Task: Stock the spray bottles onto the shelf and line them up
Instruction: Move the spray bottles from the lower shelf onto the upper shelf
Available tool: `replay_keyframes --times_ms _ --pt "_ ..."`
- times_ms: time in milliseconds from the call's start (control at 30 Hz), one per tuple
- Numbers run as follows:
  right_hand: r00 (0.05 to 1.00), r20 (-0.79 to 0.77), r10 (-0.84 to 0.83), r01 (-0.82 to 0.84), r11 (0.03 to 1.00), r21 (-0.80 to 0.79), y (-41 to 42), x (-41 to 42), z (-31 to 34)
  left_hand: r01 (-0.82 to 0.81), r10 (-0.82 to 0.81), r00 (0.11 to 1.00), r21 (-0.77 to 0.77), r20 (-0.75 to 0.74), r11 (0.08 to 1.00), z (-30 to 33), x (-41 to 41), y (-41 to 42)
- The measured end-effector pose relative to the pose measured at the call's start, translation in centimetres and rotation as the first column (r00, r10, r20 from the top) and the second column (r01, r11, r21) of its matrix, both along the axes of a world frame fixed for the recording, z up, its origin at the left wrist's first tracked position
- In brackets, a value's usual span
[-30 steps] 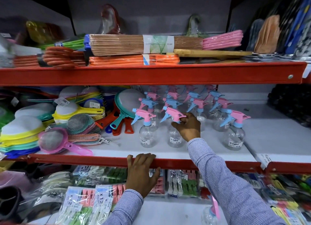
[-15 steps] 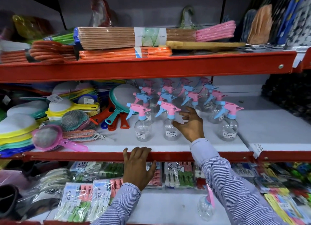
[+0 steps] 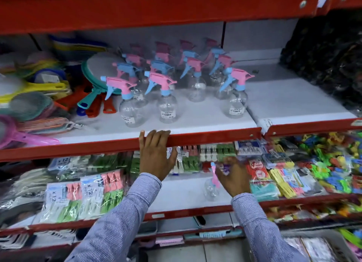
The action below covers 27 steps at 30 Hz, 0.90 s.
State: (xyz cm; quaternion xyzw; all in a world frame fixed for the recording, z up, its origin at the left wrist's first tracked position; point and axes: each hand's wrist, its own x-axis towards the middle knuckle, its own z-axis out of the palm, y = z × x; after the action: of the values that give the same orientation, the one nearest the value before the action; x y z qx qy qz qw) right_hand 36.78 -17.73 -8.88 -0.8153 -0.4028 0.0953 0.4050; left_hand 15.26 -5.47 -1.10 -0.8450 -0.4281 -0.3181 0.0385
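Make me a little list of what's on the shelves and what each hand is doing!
middle shelf: clear spray bottles with pink and blue tops, standing in rows
beside them, to the left: colourful strainers
lower shelf: one spray bottle, packs of clothes pegs
left hand: resting on the red shelf edge, holding nothing
right hand: at the lone bottle's pink top; grip blurred

Three front-row spray bottles (image 3: 168, 97); two hands (image 3: 156, 156).
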Motion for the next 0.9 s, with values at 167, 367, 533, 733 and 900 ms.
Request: replay_keyframes --times_ms 167,367,533,733,900 --pt "0.991 -0.123 0.042 -0.09 0.906 -0.413 1.2 -0.8 -4.9 0.01 -0.01 1.0 0.021 -0.008 1.0 0.0 -0.2 0.2" --pt "0.994 -0.1 0.036 -0.074 0.907 -0.415 1.7 -1.5 -4.1 0.016 -0.016 1.0 0.007 0.006 1.0 0.1 -0.5 -0.2" --pt "0.979 -0.093 0.183 -0.2 0.95 -0.241 -0.3 -2.7 3.9 0.013 -0.013 1.0 -0.009 -0.007 1.0 0.1 -0.6 -0.2" --pt "0.95 -0.051 0.307 -0.301 0.948 0.107 -4.2 -4.2 17.7 0.014 -0.015 1.0 -0.038 -0.016 0.999 0.4 -0.8 -0.5" --pt "0.949 0.033 0.314 -0.309 0.905 0.293 -1.8 -4.1 24.4 0.011 -0.014 0.999 -0.086 -0.04 0.996 1.1 -1.0 -0.8"
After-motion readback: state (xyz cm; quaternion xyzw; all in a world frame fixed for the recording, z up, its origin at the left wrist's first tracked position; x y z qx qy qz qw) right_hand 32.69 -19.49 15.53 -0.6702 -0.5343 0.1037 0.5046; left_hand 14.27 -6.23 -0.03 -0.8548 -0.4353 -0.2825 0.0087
